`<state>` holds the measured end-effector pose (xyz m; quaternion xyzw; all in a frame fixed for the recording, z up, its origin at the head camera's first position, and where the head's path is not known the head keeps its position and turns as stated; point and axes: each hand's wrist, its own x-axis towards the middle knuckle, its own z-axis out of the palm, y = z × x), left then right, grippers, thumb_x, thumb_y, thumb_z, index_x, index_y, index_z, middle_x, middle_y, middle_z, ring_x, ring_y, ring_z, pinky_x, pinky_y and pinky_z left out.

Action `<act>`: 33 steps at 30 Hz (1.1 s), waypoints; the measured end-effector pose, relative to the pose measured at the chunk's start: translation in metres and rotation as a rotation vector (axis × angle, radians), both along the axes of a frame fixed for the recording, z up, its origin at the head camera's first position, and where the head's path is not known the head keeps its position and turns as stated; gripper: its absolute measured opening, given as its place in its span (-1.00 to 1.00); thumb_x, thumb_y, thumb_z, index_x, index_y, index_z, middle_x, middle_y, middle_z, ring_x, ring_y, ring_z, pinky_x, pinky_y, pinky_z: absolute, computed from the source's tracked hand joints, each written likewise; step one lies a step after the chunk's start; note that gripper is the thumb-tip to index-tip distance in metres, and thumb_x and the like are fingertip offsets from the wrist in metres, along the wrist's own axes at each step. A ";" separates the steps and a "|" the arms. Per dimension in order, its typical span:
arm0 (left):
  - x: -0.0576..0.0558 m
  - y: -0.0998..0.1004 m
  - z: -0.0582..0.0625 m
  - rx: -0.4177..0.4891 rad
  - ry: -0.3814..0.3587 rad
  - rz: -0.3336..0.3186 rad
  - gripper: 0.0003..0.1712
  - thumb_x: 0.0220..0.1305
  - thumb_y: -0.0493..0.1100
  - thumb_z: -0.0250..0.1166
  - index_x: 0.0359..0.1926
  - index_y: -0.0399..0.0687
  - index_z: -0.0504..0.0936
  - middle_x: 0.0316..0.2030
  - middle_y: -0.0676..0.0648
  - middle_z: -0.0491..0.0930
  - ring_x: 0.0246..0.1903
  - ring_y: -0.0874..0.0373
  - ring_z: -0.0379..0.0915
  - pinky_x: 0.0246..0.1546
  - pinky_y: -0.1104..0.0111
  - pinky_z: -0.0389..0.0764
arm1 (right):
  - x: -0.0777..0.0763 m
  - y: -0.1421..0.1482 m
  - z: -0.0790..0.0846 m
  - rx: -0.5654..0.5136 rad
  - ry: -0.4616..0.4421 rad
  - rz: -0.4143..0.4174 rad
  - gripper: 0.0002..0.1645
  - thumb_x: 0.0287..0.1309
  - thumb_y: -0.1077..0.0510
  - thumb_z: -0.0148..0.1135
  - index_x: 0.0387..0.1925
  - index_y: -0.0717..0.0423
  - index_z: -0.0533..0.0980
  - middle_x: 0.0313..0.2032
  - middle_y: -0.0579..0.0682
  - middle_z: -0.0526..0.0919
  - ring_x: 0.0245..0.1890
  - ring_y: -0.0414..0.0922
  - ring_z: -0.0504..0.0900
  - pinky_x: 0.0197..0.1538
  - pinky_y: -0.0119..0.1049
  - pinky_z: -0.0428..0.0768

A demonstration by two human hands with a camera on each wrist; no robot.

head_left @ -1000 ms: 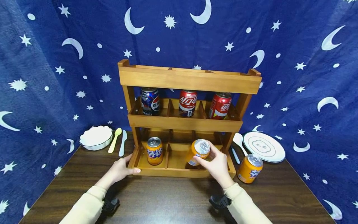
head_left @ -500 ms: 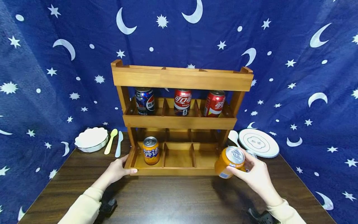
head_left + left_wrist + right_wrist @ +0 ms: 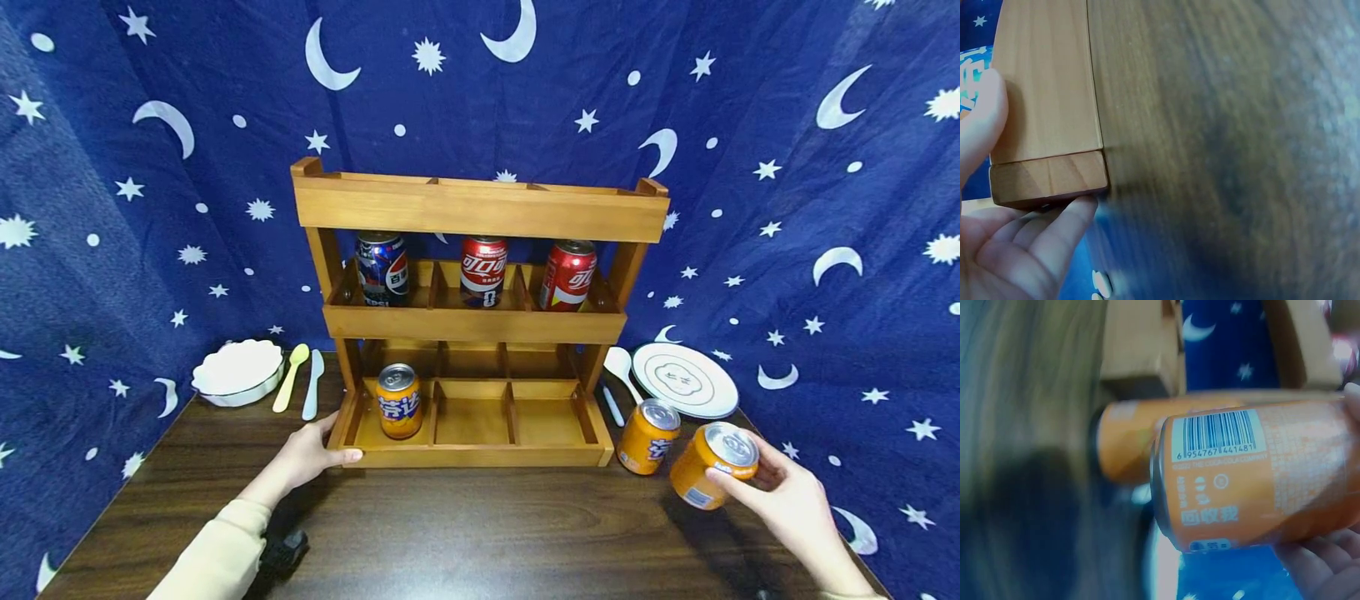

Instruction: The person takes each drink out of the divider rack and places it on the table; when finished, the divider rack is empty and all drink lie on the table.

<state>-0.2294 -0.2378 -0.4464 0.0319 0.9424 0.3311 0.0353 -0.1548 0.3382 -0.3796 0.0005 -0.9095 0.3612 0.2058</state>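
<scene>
Orange Fanta can (image 3: 693,490) is being pinched by the right hand (image 3: 795,496) in the head view; it is leaning slightly, at the near right, just right of a second Fanta can (image 3: 645,446). Meanwhile the left hand (image 3: 303,457) is gripping the near left corner of a three-tier wooden rack (image 3: 480,459). One more Fanta can, the third one (image 3: 399,410), is standing upright in the bottom left compartment. On the middle tier, a Pepsi can (image 3: 382,271) is occupying the left compartment, and two Coca-Cola cans (image 3: 482,271) are occupying the others. At the far right, a round plate (image 3: 682,379) is lying beside a white spoon (image 3: 619,365); at the far left, a white fluted dish (image 3: 240,367) is sitting.

In the left wrist view, the thumb (image 3: 986,119) is pressing along the rack's front board (image 3: 1047,81), and a fingertip is touching its end.

In the right wrist view, the held can is turning its barcode (image 3: 1217,436) to the camera; the second can behind is appearing blurred and partly hidden.
</scene>
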 end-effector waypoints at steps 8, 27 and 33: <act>0.001 -0.001 0.000 0.007 -0.002 0.013 0.10 -0.22 0.27 0.32 0.24 -0.31 0.16 0.04 -0.40 0.38 0.03 -0.25 0.32 -0.01 -0.04 0.32 | -0.030 0.035 -0.034 -0.011 -0.068 -0.058 -0.15 -0.21 -0.01 0.38 0.12 0.28 0.30 -0.36 -0.63 0.40 -0.42 -0.72 0.38 -0.44 -0.72 0.40; 0.000 0.003 -0.002 0.003 0.032 0.007 0.07 -0.21 0.25 0.33 0.23 -0.29 0.19 0.01 -0.38 0.43 -0.01 -0.22 0.38 -0.04 -0.02 0.36 | -0.063 0.045 -0.064 -0.071 -0.079 -0.073 -0.17 -0.13 0.01 0.33 0.16 0.28 0.26 -0.11 0.14 0.56 -0.39 -0.75 0.32 -0.39 -0.79 0.34; -0.001 0.000 -0.002 -0.008 0.039 0.014 0.05 -0.20 0.23 0.33 0.23 -0.28 0.19 0.00 -0.38 0.43 -0.02 -0.22 0.38 -0.04 -0.01 0.36 | -0.062 0.038 -0.051 0.101 -0.096 -0.080 -0.10 -0.15 -0.10 0.32 0.20 0.21 0.22 -0.10 0.35 0.51 -0.44 -0.73 0.20 -0.46 -0.62 0.30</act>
